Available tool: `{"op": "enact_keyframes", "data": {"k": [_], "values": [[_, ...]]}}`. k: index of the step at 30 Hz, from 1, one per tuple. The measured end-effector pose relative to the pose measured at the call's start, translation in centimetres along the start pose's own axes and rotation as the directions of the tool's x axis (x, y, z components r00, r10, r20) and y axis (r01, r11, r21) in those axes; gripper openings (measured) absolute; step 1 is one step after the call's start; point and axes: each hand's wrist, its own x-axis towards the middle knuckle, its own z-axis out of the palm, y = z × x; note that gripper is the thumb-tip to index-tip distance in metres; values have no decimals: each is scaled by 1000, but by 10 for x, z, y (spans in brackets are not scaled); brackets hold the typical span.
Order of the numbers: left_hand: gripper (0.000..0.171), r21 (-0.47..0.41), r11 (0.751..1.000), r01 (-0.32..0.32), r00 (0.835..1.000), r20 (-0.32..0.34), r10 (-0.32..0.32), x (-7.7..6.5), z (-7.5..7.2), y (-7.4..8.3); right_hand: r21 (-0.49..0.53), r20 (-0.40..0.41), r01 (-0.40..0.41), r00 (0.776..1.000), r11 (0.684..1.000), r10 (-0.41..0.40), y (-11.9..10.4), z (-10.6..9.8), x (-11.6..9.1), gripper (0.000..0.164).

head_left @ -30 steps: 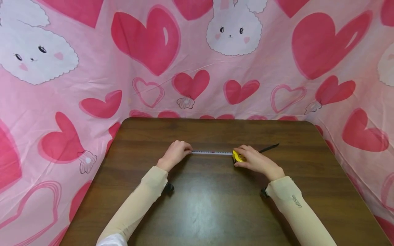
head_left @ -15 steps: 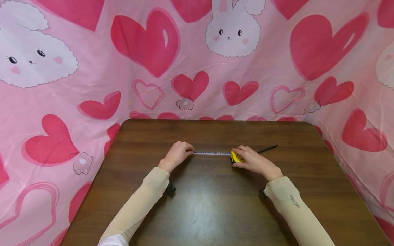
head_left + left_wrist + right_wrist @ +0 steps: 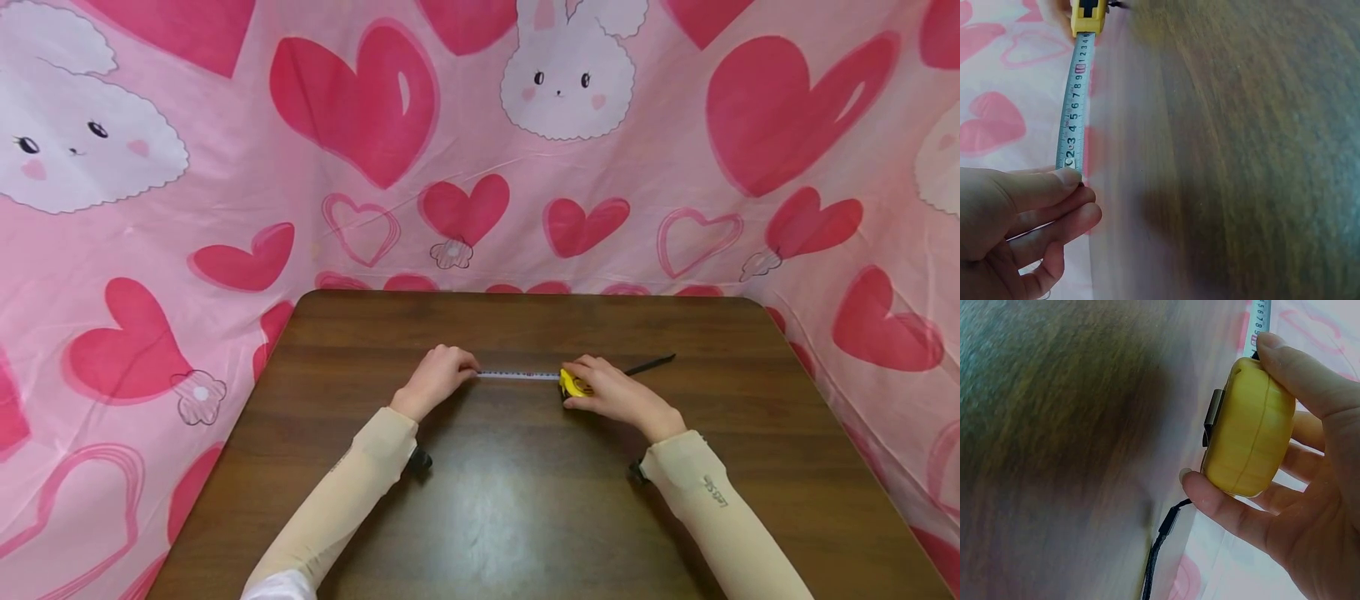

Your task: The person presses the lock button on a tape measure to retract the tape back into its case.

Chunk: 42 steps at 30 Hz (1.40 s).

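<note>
A yellow tape measure is gripped by my right hand, fingers and thumb round its case. Its white blade runs out to the left, with black numbers showing in the left wrist view. My left hand pinches the blade's free end between thumb and fingers, near the low numbers. In the right wrist view the yellow case shows a dark metal clip on its side. A black wrist strap trails from the case to the right.
Both hands are over a brown wooden table with rounded far corners. Pink cloth printed with hearts and rabbits hangs behind it and along both sides. Small black devices sit at the wrists of the beige sleeves.
The stretch of blade between the hands has become shorter. My left hand has shifted a little to the right, and my right hand with the tape case slightly to the left.
</note>
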Motion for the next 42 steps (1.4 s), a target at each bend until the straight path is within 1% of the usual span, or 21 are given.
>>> {"op": "enact_keyframes", "data": {"k": [6, 13, 19, 27, 32, 36, 42], "values": [[8, 8, 1000, -22, 1000, -9, 22, 0, 5, 1, 8, 0, 6, 1000, 1000, -6, -1, 2, 0, 67], [9, -11, 999, -44, 999, -24, 44, 2, 5, 4, -5, -9, 17, 1000, 1000, -17, -3, 1, 2, 67], [10, -25, 999, -41, 999, -12, 41, 4, 5, 8, -13, 0, 22, 1000, 1000, -22, -5, 1, 4, 66], [9, 13, 998, -59, 998, -13, 59, 5, 8, 13, -27, -12, 45, 999, 999, -45, -8, 3, 8, 67], [9, 8, 997, -72, 997, -11, 72, 7, 10, 14, -26, -11, 54, 998, 998, -54, -10, 4, 9, 67], [9, 4, 997, -79, 997, -9, 79, 8, 13, 14, -20, -7, 46, 999, 999, -46, -12, 3, 9, 67], [9, -11, 997, -78, 997, -5, 78, 9, 15, 15, -22, -4, 45, 999, 999, -45, -14, 4, 9, 67]]}}
